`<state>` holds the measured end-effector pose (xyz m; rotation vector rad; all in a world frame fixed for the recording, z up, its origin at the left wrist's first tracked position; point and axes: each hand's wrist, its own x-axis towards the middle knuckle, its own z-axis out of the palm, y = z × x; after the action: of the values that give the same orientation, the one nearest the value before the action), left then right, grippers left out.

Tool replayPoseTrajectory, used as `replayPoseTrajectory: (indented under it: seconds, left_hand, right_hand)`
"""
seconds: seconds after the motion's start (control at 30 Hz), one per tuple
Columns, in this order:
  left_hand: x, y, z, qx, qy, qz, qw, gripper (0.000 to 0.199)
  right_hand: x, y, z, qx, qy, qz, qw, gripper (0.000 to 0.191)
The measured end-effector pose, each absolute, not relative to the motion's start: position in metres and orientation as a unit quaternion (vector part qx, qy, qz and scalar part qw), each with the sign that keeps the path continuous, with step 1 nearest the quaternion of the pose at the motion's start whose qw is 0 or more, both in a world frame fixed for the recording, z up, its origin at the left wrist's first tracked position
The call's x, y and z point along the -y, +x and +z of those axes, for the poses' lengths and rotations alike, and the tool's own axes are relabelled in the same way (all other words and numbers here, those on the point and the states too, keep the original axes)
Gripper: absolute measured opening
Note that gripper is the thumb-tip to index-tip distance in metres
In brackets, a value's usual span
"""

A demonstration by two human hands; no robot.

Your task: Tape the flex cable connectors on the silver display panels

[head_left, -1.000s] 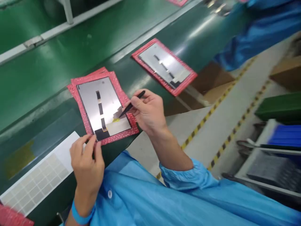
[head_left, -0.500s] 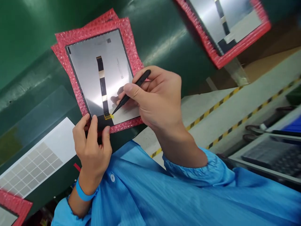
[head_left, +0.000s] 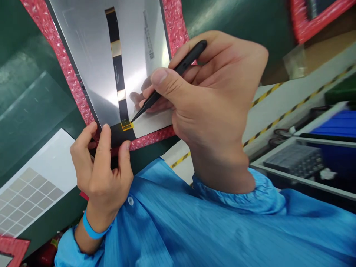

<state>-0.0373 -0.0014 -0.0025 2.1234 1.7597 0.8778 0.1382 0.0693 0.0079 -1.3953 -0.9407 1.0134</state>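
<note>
An LCD panel (head_left: 89, 74) lies silver back up on red bubble wrap (head_left: 174, 26). A black flex cable (head_left: 119, 74) runs down its back to a yellow-edged end (head_left: 127, 127) near the black lower corner. My right hand (head_left: 214, 81) grips black tweezers (head_left: 178, 70) like a pen, their tip touching or just beside that yellow edge. At the panel's lower left corner is my left hand (head_left: 102, 167), fingertips on the edge and thumb at the near side, gripping it. My right fingers partly hide the panel's right side.
A white sheet with grey squares (head_left: 30, 193) lies on the green table at the left. Another red bubble-wrap piece (head_left: 303, 22) is at the upper right, one more (head_left: 16, 246) at the lower left. A frame with a dark tray (head_left: 294, 159) stands at the right.
The view has come closer to the panel, so it and both hands look larger. The tweezers' tip stays by the yellow cable end, and my left hand keeps to the corner.
</note>
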Motion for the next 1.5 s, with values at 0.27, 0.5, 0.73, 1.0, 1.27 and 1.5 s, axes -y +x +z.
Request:
replayPoseTrajectory:
  seconds: [0.27,0.5,0.73,1.0,1.27,1.5]
  left_hand:
    - [0.001,-0.036,0.000,-0.606,0.728,0.291,0.136,0.042]
    - [0.002,-0.036,0.000,-0.600,0.730,0.297,0.139,0.040]
    - [0.001,-0.036,0.000,-0.593,0.734,0.297,0.144,0.036]
    - [0.000,-0.037,-0.005,-0.562,0.772,0.270,0.127,0.039]
    - [-0.001,-0.031,0.000,-0.568,0.779,0.244,0.102,0.036]
    - [0.000,-0.021,-0.002,-0.569,0.789,0.214,0.089,0.045]
  right_hand:
    - [-0.068,0.136,0.011,0.414,-0.595,0.408,0.555,0.031]
    - [-0.067,0.136,0.012,0.423,-0.624,0.387,0.531,0.033]
    - [-0.065,0.134,0.011,0.434,-0.610,0.370,0.550,0.036]
    - [-0.066,0.133,0.005,0.468,-0.603,0.310,0.566,0.029]
    - [-0.061,0.131,0.015,0.411,-0.628,0.327,0.574,0.027]
    - [-0.068,0.137,-0.015,0.377,-0.568,0.331,0.653,0.028]
